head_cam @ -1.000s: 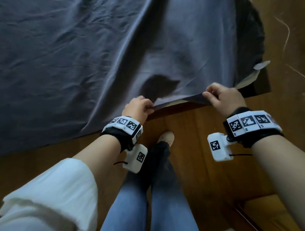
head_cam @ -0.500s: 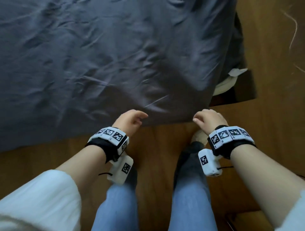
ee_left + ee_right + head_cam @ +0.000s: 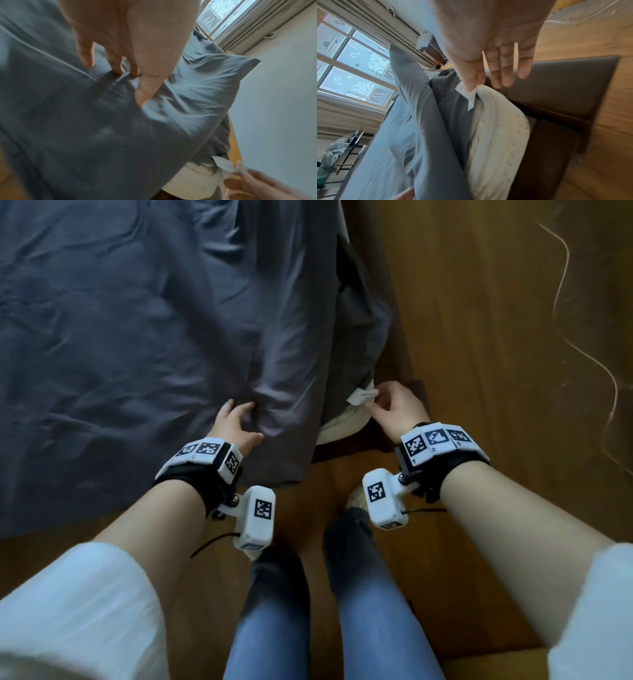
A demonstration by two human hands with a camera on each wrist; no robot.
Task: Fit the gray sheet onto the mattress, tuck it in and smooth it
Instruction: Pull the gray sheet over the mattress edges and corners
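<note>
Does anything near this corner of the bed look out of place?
Yes. The mattress corner is bare: the gray sheet hangs loose beside it, not pulled over. A white tag sticks out there, pinched by the right hand.

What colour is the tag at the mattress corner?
White. The tag shows best in the right wrist view.

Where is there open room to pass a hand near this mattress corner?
Bare wooden floor lies right of the bed frame. The mattress corner is crowded: gray sheet bunched, right hand pinching the white tag, left hand on the sheet.
</note>
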